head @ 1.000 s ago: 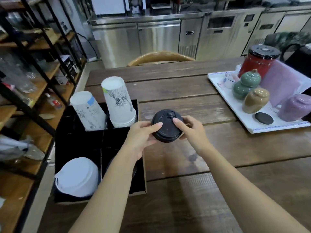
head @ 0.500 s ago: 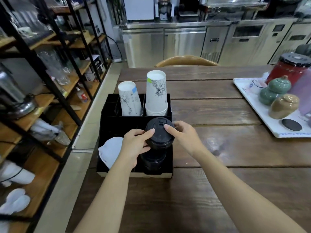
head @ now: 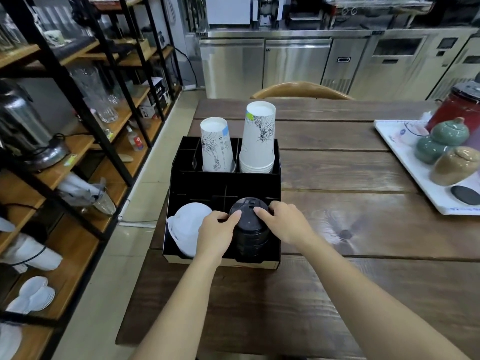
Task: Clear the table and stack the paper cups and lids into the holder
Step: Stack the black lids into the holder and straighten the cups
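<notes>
A black holder [head: 226,184] stands at the table's left edge. Its two back compartments hold upturned stacks of white printed paper cups, a shorter stack [head: 216,148] on the left and a taller stack [head: 258,137] on the right. White lids [head: 185,231] fill the front left compartment. A stack of black lids [head: 248,231] sits in the front right compartment. My left hand [head: 217,233] and my right hand [head: 287,223] grip the top black lid from both sides, thumbs resting on it.
A white tray [head: 415,178] at the table's right carries green and tan ceramic jars, a red canister and a black disc. A wooden chair back [head: 301,89] stands behind the table. Black-framed wooden shelves [head: 78,126] with glassware line the left side.
Both hands carried the black lid left and down from above the table into the holder's front right compartment, onto the black lid stack. The camera view swung left.
</notes>
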`<state>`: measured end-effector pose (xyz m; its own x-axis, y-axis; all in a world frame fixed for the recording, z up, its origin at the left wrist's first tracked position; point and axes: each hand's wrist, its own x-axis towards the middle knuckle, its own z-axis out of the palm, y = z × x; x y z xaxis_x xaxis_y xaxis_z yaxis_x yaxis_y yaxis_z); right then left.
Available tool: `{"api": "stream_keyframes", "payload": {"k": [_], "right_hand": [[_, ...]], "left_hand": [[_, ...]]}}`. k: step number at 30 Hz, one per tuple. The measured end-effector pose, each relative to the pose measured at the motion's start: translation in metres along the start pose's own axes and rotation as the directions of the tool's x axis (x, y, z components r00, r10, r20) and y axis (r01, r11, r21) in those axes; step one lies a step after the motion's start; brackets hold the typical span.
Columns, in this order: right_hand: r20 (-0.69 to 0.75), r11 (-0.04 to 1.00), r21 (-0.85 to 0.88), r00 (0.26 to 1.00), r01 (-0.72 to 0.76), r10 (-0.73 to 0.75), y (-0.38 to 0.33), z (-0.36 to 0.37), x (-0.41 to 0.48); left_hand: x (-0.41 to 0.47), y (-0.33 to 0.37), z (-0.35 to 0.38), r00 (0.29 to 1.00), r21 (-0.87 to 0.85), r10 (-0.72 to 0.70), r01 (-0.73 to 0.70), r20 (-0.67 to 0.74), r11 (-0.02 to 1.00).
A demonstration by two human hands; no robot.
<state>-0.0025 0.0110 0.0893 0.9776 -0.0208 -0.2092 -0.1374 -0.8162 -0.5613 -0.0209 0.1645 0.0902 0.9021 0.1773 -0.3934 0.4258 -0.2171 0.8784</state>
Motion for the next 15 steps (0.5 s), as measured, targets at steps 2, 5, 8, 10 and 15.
{"api": "stream_keyframes", "payload": {"k": [2,5,8,10,15], "right_hand": [[0.035,0.999,-0.022,0.999,-0.028,0.029,-0.0008,-0.0004,0.0008],[0.192,0.970,0.173,0.972,-0.170,0.136,-0.0001,-0.0026,0.0004],[0.270,0.931,0.270,0.947,-0.246,0.172,0.0022,-0.0040,0.0016],[0.232,0.919,0.330,0.962,-0.215,0.142,0.0010,-0.0045,0.0006],[0.161,0.861,0.475,0.980,-0.179,0.115,-0.0035,-0.0020,-0.0036]], "left_hand": [[0.0011,-0.0012,0.0012,1.000,0.029,0.013,-0.013,-0.011,1.000],[0.0015,-0.0006,0.0034,0.999,0.063,0.036,-0.036,-0.005,0.997],[0.0029,0.0007,0.0045,0.999,0.083,0.041,-0.041,0.001,0.996],[0.0045,0.0005,0.0035,0.999,0.101,0.037,-0.037,0.004,0.994],[0.0044,-0.0015,0.0021,1.000,0.066,-0.011,0.010,0.019,0.998]]}}
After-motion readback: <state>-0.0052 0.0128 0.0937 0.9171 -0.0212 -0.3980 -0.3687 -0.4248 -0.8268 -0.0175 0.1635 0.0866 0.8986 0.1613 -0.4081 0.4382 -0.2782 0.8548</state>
